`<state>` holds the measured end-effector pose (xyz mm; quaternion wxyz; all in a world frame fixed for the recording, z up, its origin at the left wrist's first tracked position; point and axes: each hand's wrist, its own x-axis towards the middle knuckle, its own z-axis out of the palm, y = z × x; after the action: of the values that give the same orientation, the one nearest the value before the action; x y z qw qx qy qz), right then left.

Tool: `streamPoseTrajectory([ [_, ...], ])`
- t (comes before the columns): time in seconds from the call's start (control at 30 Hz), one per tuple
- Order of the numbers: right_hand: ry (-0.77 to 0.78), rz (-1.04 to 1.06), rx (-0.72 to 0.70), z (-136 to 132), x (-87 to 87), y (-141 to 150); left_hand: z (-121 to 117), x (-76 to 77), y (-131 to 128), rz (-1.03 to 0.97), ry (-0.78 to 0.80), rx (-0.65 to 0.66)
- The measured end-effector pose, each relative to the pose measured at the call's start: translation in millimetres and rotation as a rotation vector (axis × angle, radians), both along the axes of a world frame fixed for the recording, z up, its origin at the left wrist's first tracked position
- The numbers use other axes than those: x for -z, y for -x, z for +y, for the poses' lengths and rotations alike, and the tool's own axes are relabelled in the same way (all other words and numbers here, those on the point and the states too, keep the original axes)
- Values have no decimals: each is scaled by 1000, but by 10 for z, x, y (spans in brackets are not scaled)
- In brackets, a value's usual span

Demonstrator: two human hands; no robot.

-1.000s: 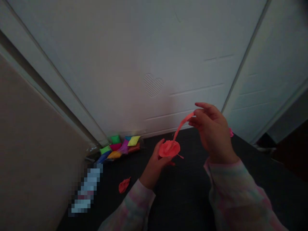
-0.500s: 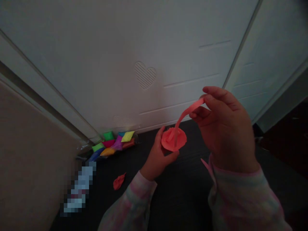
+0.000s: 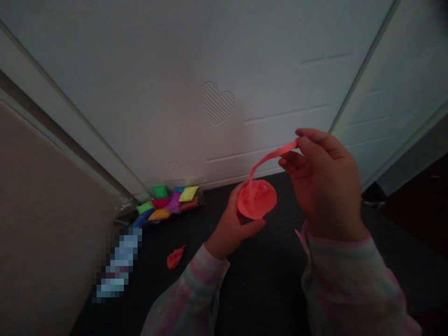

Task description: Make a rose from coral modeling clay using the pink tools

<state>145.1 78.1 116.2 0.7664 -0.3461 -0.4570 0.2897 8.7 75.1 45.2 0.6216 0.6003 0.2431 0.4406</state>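
A round, shallow cup of coral-red modelling clay (image 3: 263,201) rests in my left hand (image 3: 234,225), whose fingers and thumb curl around its edge. From inside the cup a long strip of the same clay (image 3: 268,157) arches up and to the right. Its upper end is pinched between the thumb and fingers of my right hand (image 3: 324,175), which is raised above and right of the cup. A small piece of red clay (image 3: 175,257) lies on the dark table (image 3: 259,289), left of my left forearm.
Clear packaging with several colourful packets (image 3: 168,204) lies at the back left against a white panel (image 3: 157,93) with an embossed heart. In front of it is a blurred-out pale item (image 3: 119,266). A beige surface (image 3: 45,224) borders the left side.
The clay cup has tilted a little in my left hand. The strip now arches lower and rises from farther left in the cup. The view has shifted slightly.
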Motion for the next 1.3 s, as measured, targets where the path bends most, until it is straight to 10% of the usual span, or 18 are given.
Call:
streamPoseTrajectory([
  [0.23,2,-17,50,39,29,-56,25,-64,10,-170,223,-100],
  [0.53,16,-10,26,16,-1,2,41,-81,59,-19,106,-289],
  [1.3,11,-39,-36,-7,32,80,-29,286,-333,-512,491,-97],
])
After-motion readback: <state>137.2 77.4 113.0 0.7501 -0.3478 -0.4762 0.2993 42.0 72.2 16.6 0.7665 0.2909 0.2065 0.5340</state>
